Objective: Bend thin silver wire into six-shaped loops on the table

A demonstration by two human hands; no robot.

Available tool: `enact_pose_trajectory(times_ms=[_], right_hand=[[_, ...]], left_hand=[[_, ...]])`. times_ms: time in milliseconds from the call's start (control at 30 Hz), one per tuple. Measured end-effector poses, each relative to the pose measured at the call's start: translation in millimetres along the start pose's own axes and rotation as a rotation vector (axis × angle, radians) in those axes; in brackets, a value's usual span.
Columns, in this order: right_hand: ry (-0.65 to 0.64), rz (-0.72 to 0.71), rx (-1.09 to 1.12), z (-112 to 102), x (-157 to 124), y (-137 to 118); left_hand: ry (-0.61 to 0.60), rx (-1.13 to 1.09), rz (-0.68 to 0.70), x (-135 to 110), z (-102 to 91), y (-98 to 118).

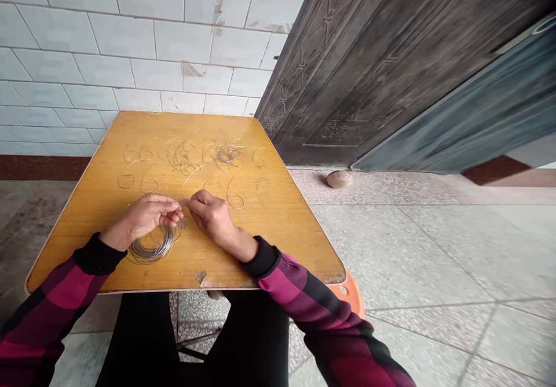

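A coil of thin silver wire (152,247) lies on the yellow wooden table (186,129), partly under my left hand (147,216). My left hand's curled fingers appear to grip the coil's upper part. My right hand (211,213) sits just beside it, its fingertips pinched close to my left fingers. Any wire between those fingertips is too thin to make out. Farther across the tabletop lie several small wire rings and loose curls (191,158), some tangled together, all beyond both hands.
A white tiled wall (130,39) rises behind the table, and a dark wooden door (347,68) stands to the right. A small round object (339,179) sits on the speckled stone floor. An orange stool rim (351,294) shows beyond the table's near right corner.
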State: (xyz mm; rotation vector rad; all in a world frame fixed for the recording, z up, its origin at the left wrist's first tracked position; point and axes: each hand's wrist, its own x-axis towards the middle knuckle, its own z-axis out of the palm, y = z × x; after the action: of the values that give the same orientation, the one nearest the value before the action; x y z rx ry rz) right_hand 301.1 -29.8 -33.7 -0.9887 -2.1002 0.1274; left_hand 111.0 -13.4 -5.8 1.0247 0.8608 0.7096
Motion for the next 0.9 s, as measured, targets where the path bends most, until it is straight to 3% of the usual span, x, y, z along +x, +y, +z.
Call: enact_pose_trajectory(times_ms=[133, 333, 433, 900], right_hand=[[0.055, 0.096, 0.161, -2.6, 3.2, -2.0], [-0.017, 0.497, 0.711, 1.2, 5.8, -0.8], [-0.011, 0.625, 0.89, 4.3, 7.2, -3.2], [0.043, 0.773, 1.128, 5.5, 12.6, 0.5]], left_hand=[[0.022, -0.015, 0.029, -0.8, 0.7, 1.3], [0.041, -0.048, 0.072, -1.7, -0.8, 2.0], [0.041, -0.026, 0.073, -1.5, -2.7, 1.8], [0.139, 0.119, 0.162, 0.4, -0.8, -6.1]])
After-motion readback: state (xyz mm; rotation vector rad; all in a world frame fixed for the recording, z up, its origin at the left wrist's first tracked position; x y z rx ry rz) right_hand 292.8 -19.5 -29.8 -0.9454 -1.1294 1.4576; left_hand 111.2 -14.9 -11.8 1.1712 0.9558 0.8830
